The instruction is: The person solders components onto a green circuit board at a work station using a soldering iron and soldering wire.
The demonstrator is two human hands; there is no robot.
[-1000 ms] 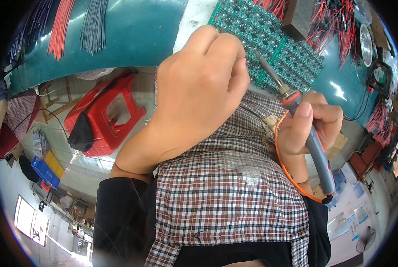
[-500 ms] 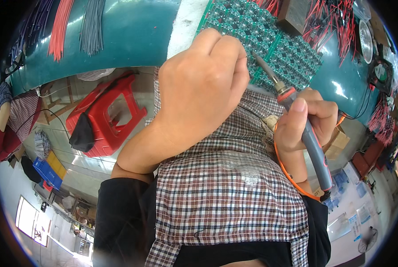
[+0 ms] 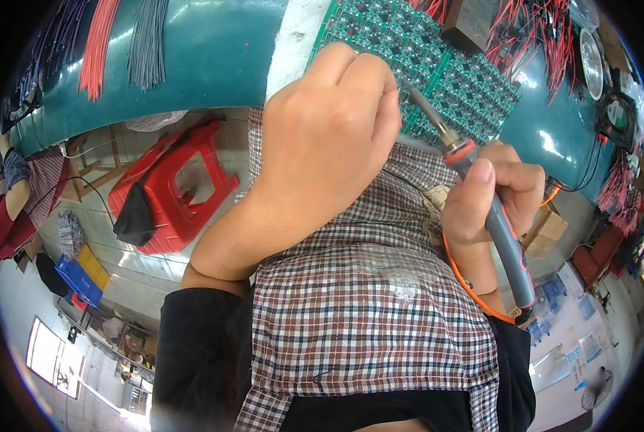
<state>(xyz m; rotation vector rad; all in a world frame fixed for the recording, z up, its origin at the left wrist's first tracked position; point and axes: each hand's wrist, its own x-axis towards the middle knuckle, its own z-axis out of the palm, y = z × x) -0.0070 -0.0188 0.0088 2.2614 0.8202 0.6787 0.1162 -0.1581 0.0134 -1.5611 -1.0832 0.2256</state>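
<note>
1. Chg vs. approx. 1 s ago: whole view slid a little; circuit boards [image 3: 473, 101] & dark block [image 3: 468, 25] now sit further L in frame. Soldering iron [image 3: 507, 241] shifted slightly up/L, same slant. At far L edge, co-worker's forearm [image 3: 18, 198] shows more.
2. Meaning for work: small adj. only. Both hands keep their pose; no visible chg on boards. Tip over boards; contact w/ them: can't tell.
3. R hand [image 3: 491, 194], right of ctr: gripping iron by its handle, thumb on top, fingers curled round.
4. L hand [image 3: 329, 144], upper ctr: back of hand to cam, fingers curled under, knuckles over lower L part of boards. Fingertips hidden, so can't tell if anything is pinched.
5. Boards: upper ctr to upper R of ctr; green sheet, dense repeating rows of small comps, rigid-looking.
6. Iron: grey handle w/ red trim, metal collar, dark tapered tip; orange cord [image 3: 469, 288] loops by R wrist.
7. Surroundings: glossy teal worktop [image 3: 214, 65], upper L; pale, rough-looking slab [image 3: 287, 54] just L of boards. Thin straight wires, red [image 3: 100, 54] & grey [image 3: 147, 47], upper L; tangled red/blk wires [image 3: 556, 43], upper R.
8. Apron [image 3: 365, 331], lower ctr: checked woven cloth, creased, whitish patch.
</note>
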